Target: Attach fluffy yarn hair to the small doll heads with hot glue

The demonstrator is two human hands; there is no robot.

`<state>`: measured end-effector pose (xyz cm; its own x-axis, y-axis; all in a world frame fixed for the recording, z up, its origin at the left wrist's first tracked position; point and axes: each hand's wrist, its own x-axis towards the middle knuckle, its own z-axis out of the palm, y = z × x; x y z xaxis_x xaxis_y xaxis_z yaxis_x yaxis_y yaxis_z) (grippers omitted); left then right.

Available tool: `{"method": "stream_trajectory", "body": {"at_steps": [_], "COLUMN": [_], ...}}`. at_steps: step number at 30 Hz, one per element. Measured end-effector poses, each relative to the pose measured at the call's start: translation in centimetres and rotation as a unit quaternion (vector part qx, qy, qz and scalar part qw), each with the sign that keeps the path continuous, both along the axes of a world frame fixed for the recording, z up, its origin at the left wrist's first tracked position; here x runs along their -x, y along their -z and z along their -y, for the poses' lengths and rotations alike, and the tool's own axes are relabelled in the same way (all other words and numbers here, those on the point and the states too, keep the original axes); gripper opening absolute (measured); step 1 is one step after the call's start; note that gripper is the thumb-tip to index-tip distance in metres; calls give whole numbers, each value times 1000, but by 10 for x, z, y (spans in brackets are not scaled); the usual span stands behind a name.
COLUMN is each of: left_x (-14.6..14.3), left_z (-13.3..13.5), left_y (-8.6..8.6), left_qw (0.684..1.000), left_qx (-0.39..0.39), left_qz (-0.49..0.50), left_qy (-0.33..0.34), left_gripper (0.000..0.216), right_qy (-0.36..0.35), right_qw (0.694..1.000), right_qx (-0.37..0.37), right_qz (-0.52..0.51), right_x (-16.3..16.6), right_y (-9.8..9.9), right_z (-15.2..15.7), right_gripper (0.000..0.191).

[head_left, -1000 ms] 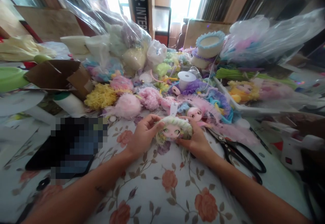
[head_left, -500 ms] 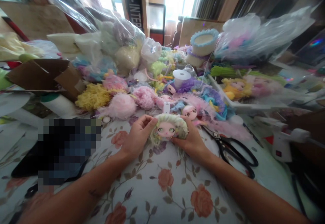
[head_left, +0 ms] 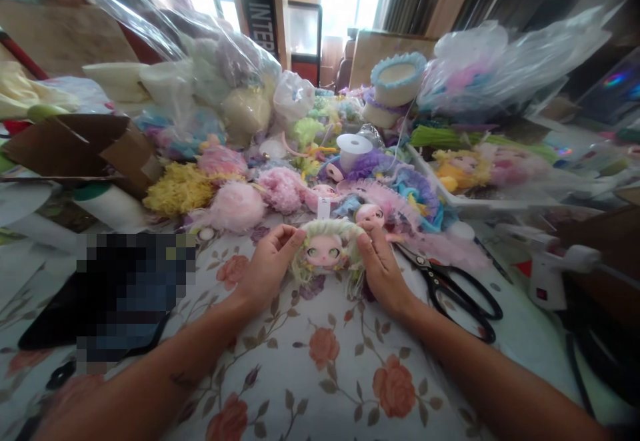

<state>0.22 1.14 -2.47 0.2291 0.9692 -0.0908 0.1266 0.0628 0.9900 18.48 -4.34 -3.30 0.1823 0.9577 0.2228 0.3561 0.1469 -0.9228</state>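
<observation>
Between my hands is a small doll head (head_left: 325, 254) with green eyes and pale green, stringy hair, its face turned toward me. A white tag (head_left: 324, 208) stands up behind its top edge. My left hand (head_left: 275, 251) pinches the hair at the head's left side with thumb and fingers. On the other side, my right hand (head_left: 381, 261) has its fingers closed on the hair near the upper right. Just behind my right hand lies another doll head (head_left: 370, 214). Black-handled scissors (head_left: 450, 288) rest on the flowered cloth to the right.
Behind the head is a heap of pink, yellow and purple yarn and doll parts, with a white spool (head_left: 354, 151). A white glue gun (head_left: 553, 271) stands at right. A cardboard box (head_left: 75, 151) and a blurred-out dark object (head_left: 115, 301) are at left. A white tray (head_left: 465, 201) holds dolls.
My right hand has shifted from gripping the head's lower right side up to its hair, which now hangs down on that side. My left hand keeps its pinch.
</observation>
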Motion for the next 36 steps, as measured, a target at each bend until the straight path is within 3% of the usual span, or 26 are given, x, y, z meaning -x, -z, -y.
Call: {"method": "stream_trajectory", "body": {"at_steps": [6, 12, 21, 31, 36], "left_x": [1, 6, 2, 2, 3], "left_z": [2, 0, 0, 1, -1], "left_y": [-7, -3, 5, 4, 8], "left_qw": [998, 995, 999, 997, 993], "left_qx": [-35, -65, 29, 62, 74], "left_qz": [-48, -77, 25, 53, 91], "left_qy": [-12, -13, -9, 0, -23], "left_gripper": [37, 40, 42, 38, 37], "right_qy": [13, -2, 18, 18, 2], "right_qw": [1000, 999, 998, 995, 985], "right_qx": [8, 34, 22, 26, 40], "right_qz": [-18, -38, -59, -96, -166], "right_x": [3, 1, -1, -2, -4], "right_y": [-1, 5, 6, 3, 5], "right_z": [-1, -3, -7, -7, -5], "right_gripper": [23, 24, 23, 23, 21]}}
